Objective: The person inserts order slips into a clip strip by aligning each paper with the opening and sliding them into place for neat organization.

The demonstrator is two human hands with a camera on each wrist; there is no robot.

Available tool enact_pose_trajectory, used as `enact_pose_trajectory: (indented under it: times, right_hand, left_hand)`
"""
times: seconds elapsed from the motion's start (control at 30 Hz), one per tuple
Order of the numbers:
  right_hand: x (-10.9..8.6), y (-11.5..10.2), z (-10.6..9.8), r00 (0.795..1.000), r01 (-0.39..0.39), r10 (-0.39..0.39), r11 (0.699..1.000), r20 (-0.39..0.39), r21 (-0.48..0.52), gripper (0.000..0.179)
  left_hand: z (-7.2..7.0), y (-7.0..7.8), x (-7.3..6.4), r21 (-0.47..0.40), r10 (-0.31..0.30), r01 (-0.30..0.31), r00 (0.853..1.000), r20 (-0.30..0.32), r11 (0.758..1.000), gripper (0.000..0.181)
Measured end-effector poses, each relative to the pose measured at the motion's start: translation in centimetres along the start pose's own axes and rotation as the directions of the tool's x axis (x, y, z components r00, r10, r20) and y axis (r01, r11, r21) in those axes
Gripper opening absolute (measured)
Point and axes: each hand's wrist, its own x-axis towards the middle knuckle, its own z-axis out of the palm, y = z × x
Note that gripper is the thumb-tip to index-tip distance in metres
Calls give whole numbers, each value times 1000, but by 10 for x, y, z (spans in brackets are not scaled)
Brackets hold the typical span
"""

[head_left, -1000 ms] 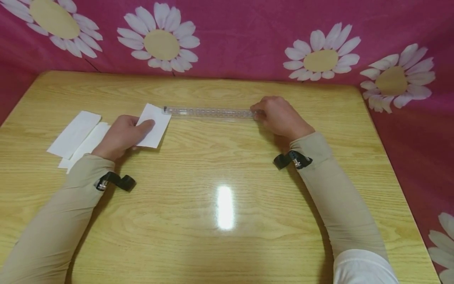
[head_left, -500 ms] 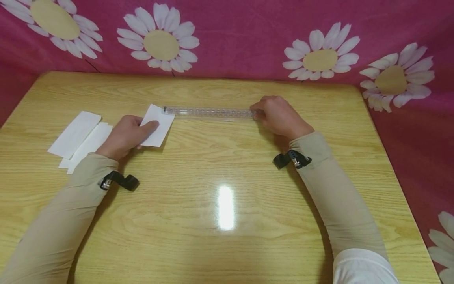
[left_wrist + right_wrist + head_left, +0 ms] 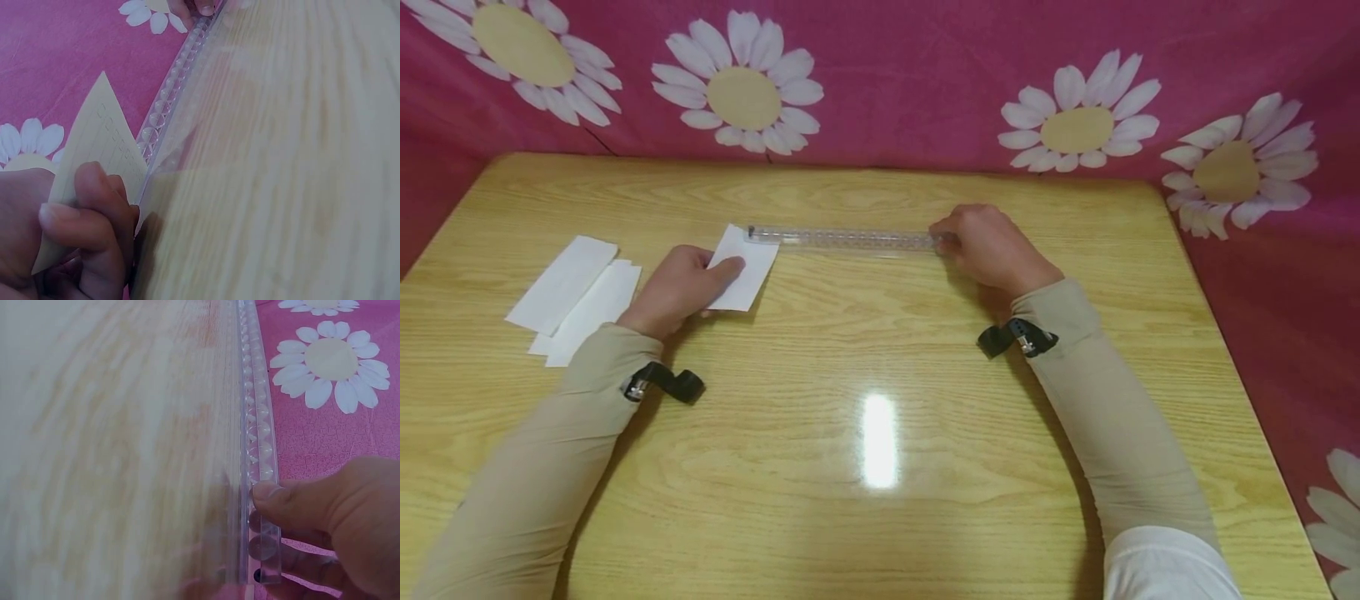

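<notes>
Apparently partway, pinching white rectangular paper card (image 3: 751, 279) in left hand (image 3: 677, 287) at left end of clear bumpy plastic strip (image 3: 850, 240), gripping right end with right hand (image 3: 992, 248), with loose white paper slips (image 3: 561, 283) on wooden table (image 3: 1000, 467) seemingly left over.

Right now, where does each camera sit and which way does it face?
Head: worn on head, faces forward and down at the table; left hand, right hand and arms show.
Left wrist: worn there, looks past pinched paper along the clear strip to right fingertips; left hand shows.
Right wrist: worn there, looks leftward along the strip; right hand shows.
Both wrist views share strip and flowered cloth.
</notes>
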Motion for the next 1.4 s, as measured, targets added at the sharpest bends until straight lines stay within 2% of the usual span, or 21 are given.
enact_pose_trajectory:
  times: [0.23,0.57,0.97,1.1,1.3,1.4]
  right_hand:
    - [-1,0,-1,1000,14,-14,1000,-11,-3,30]
    - [-1,0,-2,999,37,-38,999,-19,-12,31]
    - [-1,0,-1,999,40,-41,999,-24,-14,31]
    - [-1,0,-2,999,39,-39,999,-20,-16,32]
    - [-1,1,-2,999,44,-45,999,-17,-21,32]
    - [-1,1,-2,999,43,-44,999,-18,-20,33]
  left_hand:
    - [2,3,-1,-27,11,-11,1000,5,1000,60]
    - [4,8,-1,-49,-22,24,999,38,998,57]
    - [11,14,-4,-172,27,-16,998,64,985,42]
    - [13,16,-3,-192,21,-5,997,77,981,42]
    - [15,18,1,-273,30,4,992,121,962,40]
    - [16,20,0,-277,33,3,991,126,961,39]
